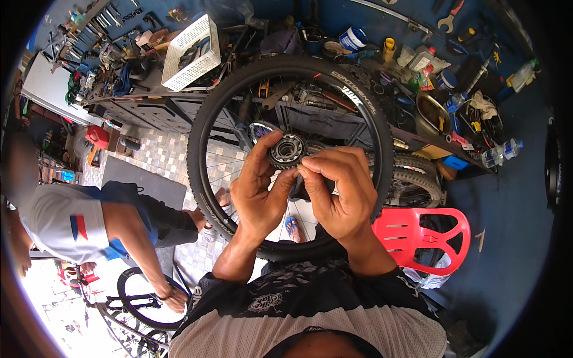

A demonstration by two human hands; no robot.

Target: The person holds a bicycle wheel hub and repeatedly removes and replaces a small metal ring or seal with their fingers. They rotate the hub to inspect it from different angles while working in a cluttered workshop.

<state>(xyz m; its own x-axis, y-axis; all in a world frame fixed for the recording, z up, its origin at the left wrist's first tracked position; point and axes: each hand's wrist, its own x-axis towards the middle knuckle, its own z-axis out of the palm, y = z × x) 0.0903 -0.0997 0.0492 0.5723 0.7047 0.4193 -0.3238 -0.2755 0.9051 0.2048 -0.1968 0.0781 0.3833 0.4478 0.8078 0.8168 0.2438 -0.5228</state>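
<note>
A round, ring-shaped metal hub part [287,149], dark at the rim with bright rings around a central hole, is held up in front of me. My left hand [259,191] grips it between the thumb and a raised finger. Close against its lower right edge, my right hand [341,191] has thumb and fingertips pinched together; anything between them is too small to make out. Behind both hands stands a large bicycle wheel [200,146] with a black knobby tyre and thin spokes. Its hub is mostly hidden by my hands and the part.
A cluttered workbench [161,110] with tools, bottles and a white plastic basket [191,53] runs along the far side. To the right is a red plastic chair [421,235]. On the left, another person [65,215] reaches an arm over a bicycle [140,298].
</note>
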